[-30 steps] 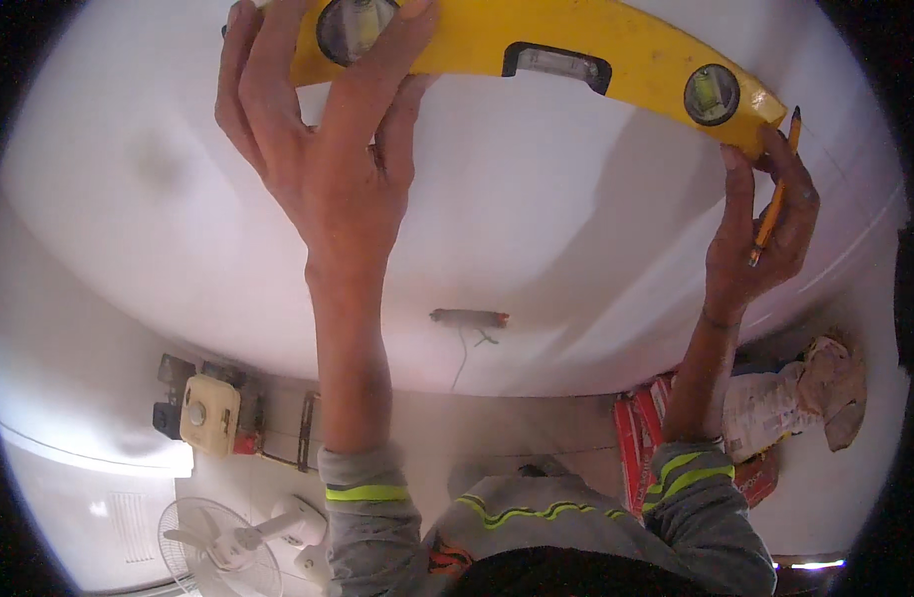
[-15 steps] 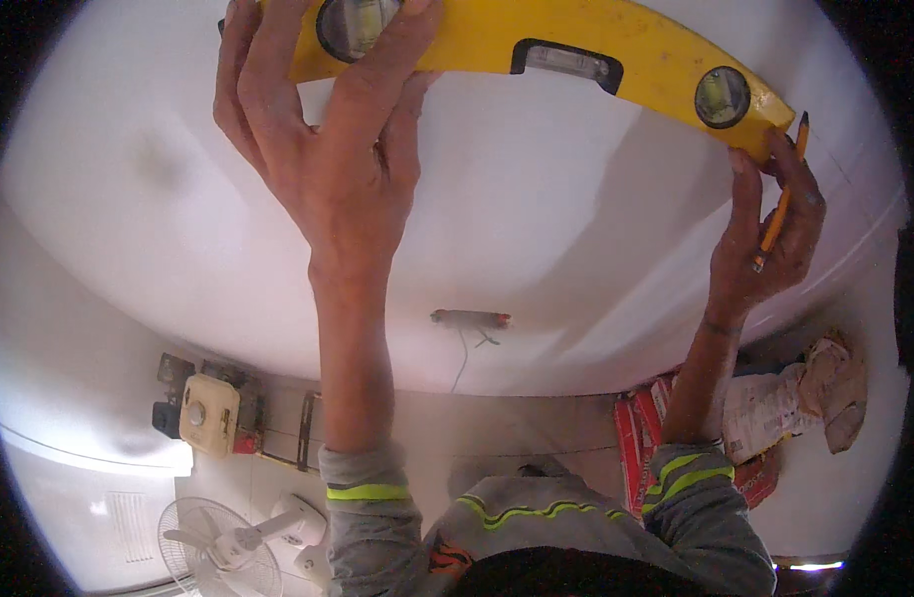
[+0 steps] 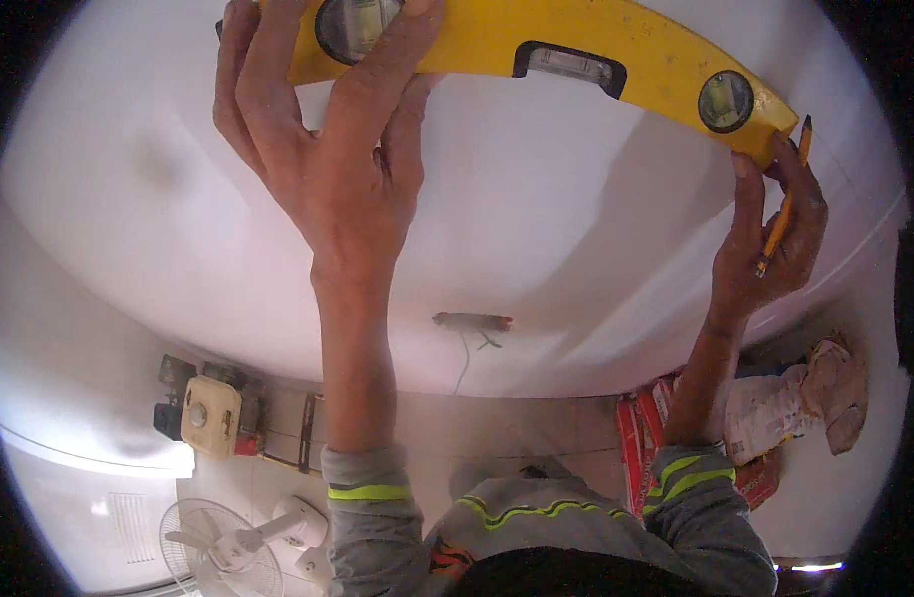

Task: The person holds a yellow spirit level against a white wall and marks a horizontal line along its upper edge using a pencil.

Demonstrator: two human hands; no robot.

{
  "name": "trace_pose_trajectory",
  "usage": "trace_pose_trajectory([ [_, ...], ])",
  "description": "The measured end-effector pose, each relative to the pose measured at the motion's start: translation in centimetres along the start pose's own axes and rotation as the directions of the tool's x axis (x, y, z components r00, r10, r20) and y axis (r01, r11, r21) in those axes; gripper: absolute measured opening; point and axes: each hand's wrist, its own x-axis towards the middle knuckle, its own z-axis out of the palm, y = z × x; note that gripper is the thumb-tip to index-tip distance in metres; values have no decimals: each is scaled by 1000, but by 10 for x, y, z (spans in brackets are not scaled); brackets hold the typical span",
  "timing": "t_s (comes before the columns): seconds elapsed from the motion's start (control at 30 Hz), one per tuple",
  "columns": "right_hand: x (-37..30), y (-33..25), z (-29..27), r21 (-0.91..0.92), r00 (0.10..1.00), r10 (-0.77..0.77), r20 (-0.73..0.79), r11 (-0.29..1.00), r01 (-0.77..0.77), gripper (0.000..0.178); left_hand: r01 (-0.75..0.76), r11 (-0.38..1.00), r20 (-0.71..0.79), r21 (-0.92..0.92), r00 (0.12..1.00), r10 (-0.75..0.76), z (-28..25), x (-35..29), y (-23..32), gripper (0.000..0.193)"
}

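Observation:
A yellow spirit level point(image 3: 666, 65) with several vials in it lies across the upper part of the view against a pale wall point(image 3: 507, 189). My left hand point(image 3: 343, 159) grips its left part, fingers and thumb spread around a round vial, and the fingertips run off the top edge. At the level's right end, my right hand point(image 3: 775, 219) pinches the lower corner between thumb and fingers. An orange pencil point(image 3: 780, 224) is also tucked in that hand, its dark tip pointing up past the level's end.
An opening in the wall point(image 3: 474, 321) has a wire hanging out. Low on the left are a machine with a cream tank point(image 3: 211, 416) and a white fan point(image 3: 221, 547). Red bags point(image 3: 639, 438) and a crumpled white bag point(image 3: 770, 413) lie at the right on the tiled floor point(image 3: 407, 428).
Almost nothing differs. The level's right end, my right hand and the pencil sit very slightly lower and further right in the picture.

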Motion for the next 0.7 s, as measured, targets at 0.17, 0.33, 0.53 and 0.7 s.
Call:
trace_pose_trajectory([
  [0.17,-1,-1,1,-27,1000,16,3,1000,-16,32,19,999,61,41,998,-21,-5,1,2,35],
  [0.33,-2,-4,1,-18,1000,20,-6,1000,-20,35,27,999,53,46,998,-29,-5,-3,0,36],
  [0.53,-5,3,-2,-23,999,23,26,999,-23,35,52,976,70,212,995,-68,-4,-7,19,43],
  [0.7,4,7,-10,341,997,75,-21,938,-63,41,150,969,130,196,975,-177,-10,-6,32,52],
])
